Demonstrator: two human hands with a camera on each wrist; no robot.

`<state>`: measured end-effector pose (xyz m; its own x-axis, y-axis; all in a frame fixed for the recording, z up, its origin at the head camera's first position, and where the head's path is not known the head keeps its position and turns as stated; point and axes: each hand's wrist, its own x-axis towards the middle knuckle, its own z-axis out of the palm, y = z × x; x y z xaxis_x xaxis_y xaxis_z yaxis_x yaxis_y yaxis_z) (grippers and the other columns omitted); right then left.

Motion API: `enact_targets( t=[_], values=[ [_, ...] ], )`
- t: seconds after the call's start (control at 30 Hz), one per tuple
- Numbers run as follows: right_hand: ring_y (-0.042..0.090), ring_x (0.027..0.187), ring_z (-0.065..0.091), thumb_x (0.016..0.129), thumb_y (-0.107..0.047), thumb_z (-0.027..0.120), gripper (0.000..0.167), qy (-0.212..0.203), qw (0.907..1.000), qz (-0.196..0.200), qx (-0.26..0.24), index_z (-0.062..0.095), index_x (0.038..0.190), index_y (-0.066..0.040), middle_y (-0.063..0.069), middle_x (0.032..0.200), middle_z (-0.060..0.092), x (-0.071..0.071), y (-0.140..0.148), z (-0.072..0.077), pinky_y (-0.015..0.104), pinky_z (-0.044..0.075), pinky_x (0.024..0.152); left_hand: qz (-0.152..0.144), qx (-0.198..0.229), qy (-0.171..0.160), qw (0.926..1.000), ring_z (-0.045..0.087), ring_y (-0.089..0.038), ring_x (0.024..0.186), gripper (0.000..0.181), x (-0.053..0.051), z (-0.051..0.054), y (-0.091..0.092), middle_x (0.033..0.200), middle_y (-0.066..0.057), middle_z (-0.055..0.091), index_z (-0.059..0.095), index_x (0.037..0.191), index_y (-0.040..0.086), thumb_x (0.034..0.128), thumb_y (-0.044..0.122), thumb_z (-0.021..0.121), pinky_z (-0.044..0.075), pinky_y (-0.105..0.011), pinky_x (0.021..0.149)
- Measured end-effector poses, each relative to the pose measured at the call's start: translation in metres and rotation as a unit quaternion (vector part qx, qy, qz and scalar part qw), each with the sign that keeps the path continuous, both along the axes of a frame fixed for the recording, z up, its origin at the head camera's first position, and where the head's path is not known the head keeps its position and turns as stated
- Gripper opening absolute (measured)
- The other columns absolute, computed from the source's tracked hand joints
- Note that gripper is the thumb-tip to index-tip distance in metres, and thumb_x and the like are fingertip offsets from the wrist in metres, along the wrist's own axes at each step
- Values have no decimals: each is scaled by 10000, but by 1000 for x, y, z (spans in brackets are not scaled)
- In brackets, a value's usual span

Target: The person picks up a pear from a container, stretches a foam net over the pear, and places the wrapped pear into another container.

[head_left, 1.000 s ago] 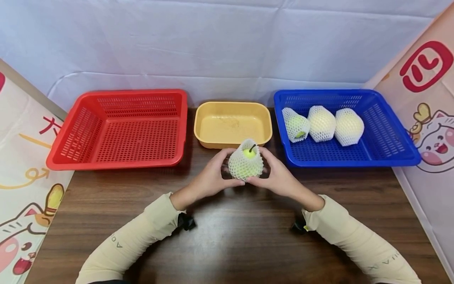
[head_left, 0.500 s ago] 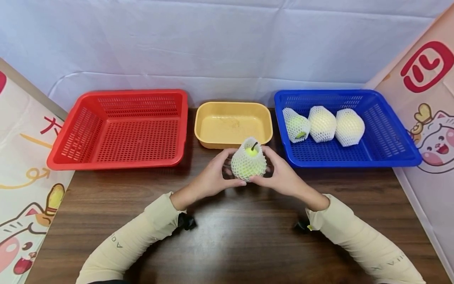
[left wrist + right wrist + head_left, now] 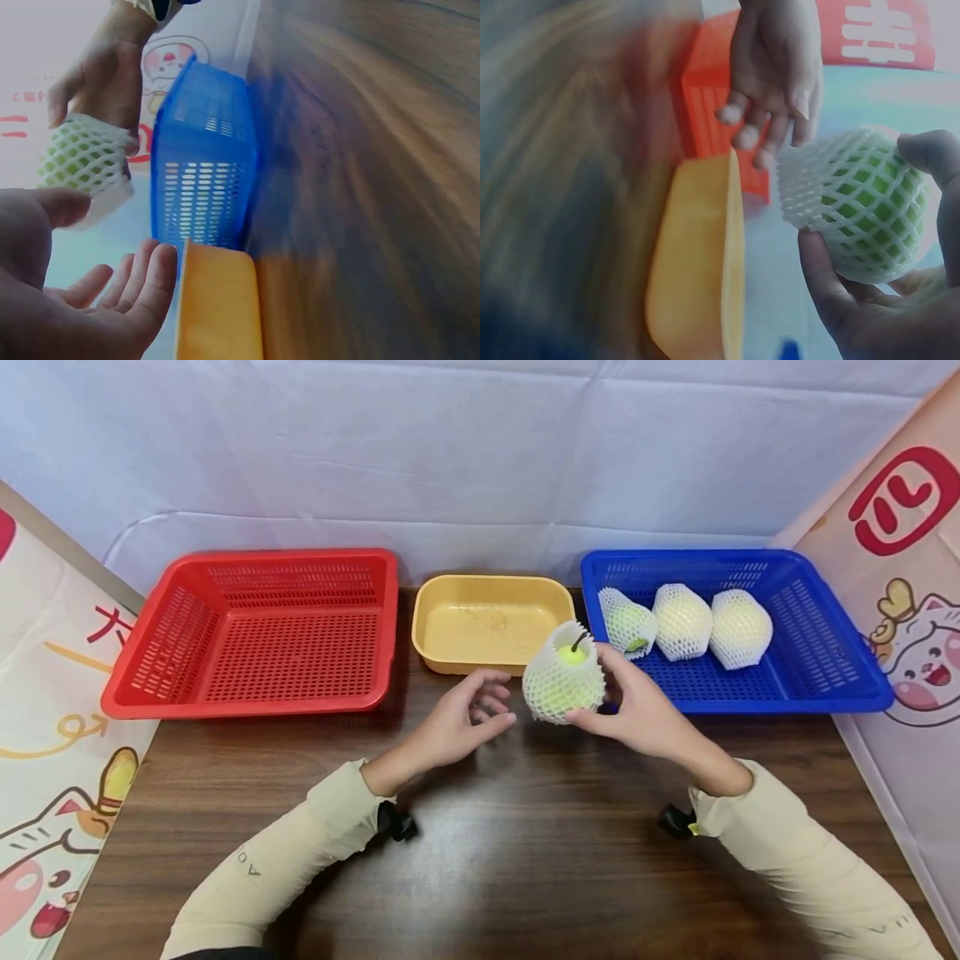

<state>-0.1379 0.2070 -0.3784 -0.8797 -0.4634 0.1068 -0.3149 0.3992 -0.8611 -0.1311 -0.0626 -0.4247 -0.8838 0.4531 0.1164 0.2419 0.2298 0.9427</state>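
Note:
A green pear [image 3: 564,681] in a white foam net, stem upward, is held above the table by my right hand [image 3: 648,710], its thumb and fingers around the right side. My left hand [image 3: 461,718] is apart from the pear, to its left, with nothing in it and its fingers loosely bent. In the right wrist view the netted pear [image 3: 874,202] sits between thumb and fingers. The left wrist view shows my left palm [image 3: 82,300] facing up, below the pear [image 3: 86,157]. Behind the hands stands a yellow tray [image 3: 480,664].
A blue basket [image 3: 757,703] at the right holds three netted fruits: a green one [image 3: 628,625] and two pale ones, the nearer to it [image 3: 681,622] and the rightmost [image 3: 740,627]. A red basket [image 3: 247,706] stands at the left. White cloth [image 3: 480,460] hangs behind.
My right hand has carried the pear right and a little upward, toward the blue basket. My left hand has let go of the pear and stayed nearly in place.

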Motion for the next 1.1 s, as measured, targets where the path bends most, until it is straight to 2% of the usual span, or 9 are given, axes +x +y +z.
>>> enact_targets(
  t=[0.17,0.33,0.43,0.57,0.67,0.73,0.9,1.03,1.1],
  values=[
    [56,1037,595,822,5,815,724,339,9986,-88,406,453,1448,10,161,1260,588,-7,20,23,132,525,844,80,613,-840,9945,677,-316,993,373,-9,10,11,1159,-245,643,542,1324,-80,984,33,647,594,-398,861],
    [-3,1013,575,805,11,827,721,543,9940,-222,927,472,1432,6,127,1229,583,-18,41,48,82,501,811,41,1074,-1929,9753,652,-456,1052,317,-20,21,28,1144,-245,666,563,1304,-109,1031,51,583,610,-391,824],
    [-33,1014,562,814,5,828,712,431,9910,-304,1229,468,1428,-6,108,1213,577,-25,53,60,72,493,799,-32,1192,-2496,9610,671,-405,1040,326,-27,26,40,1137,-212,667,563,1313,-111,1046,76,564,610,-362,830],
    [-47,968,550,818,-29,838,738,362,9832,-348,1757,445,1442,-3,141,1194,593,-34,69,75,66,488,744,-141,1289,-3050,9435,685,-242,921,367,-37,31,58,1123,-199,656,536,1344,-128,1057,101,549,605,-349,852],
    [-8,895,559,816,-95,857,759,481,9713,-379,2300,443,1446,-1,172,1167,608,-43,81,84,105,503,680,-193,1257,-3372,9328,687,-250,926,406,-45,35,71,1165,-248,652,512,1375,-133,1065,127,543,602,-344,862],
    [75,855,583,816,-145,864,755,590,9600,-352,2714,454,1436,-7,170,1134,618,-50,88,88,159,512,629,-245,1184,-3532,9277,691,-338,1007,422,-48,37,80,1130,-239,662,503,1384,-133,1068,144,542,602,-347,863],
    [287,870,602,789,-228,881,776,724,9298,-21,3607,481,1392,54,231,1142,622,-67,102,87,338,503,618,-378,843,-3744,9227,617,-446,1191,419,-50,38,100,1097,-216,680,537,1355,-124,1061,174,567,606,-358,851],
    [311,945,581,785,-235,886,761,380,9084,416,4143,503,1354,95,235,1173,623,-77,110,76,424,491,696,-365,847,-3873,9173,693,-385,1039,373,-50,35,114,1259,-318,629,562,1317,-115,1042,134,598,616,-352,810],
    [300,955,583,781,-211,887,732,233,9014,620,4279,522,1330,106,211,1162,634,-81,112,70,441,494,730,-257,977,-3951,9131,709,-314,896,317,-50,33,119,1180,-299,662,574,1273,-99,1028,100,613,622,-349,777]
  ],
)
